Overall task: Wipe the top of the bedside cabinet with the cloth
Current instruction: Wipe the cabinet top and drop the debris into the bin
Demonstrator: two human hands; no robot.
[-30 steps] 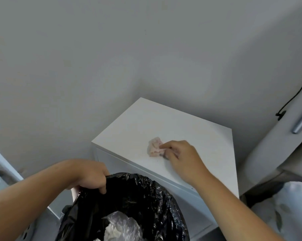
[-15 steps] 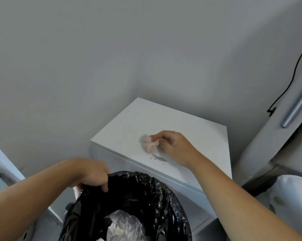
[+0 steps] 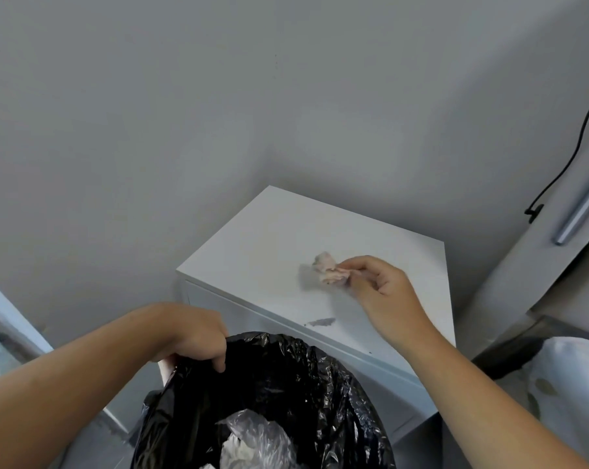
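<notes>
The white bedside cabinet (image 3: 252, 252) stands in the wall corner, its top in the middle of the view. A small crumpled pinkish cloth (image 3: 328, 274) hangs just above the top's middle, pinched between the fingertips of my right hand (image 3: 384, 292); its shadow falls on the surface to the left. A grey smear with crumbs (image 3: 322, 322) lies near the cabinet's front edge. My left hand (image 3: 193, 335) grips the rim of a bin lined with a black bag (image 3: 286, 394), held right against the cabinet's front.
The bin holds crumpled clear plastic and paper (image 3: 252, 441). A grey cupboard with a metal handle (image 3: 582, 211) and a black cable (image 3: 557, 170) stands at the right. Patterned bedding (image 3: 564, 384) lies lower right. A white frame (image 3: 2, 319) is at the left edge.
My right hand has pulled the cloth back to the right and lifted it off the top. A grey smear now shows near the front edge. My left hand still holds the bin.
</notes>
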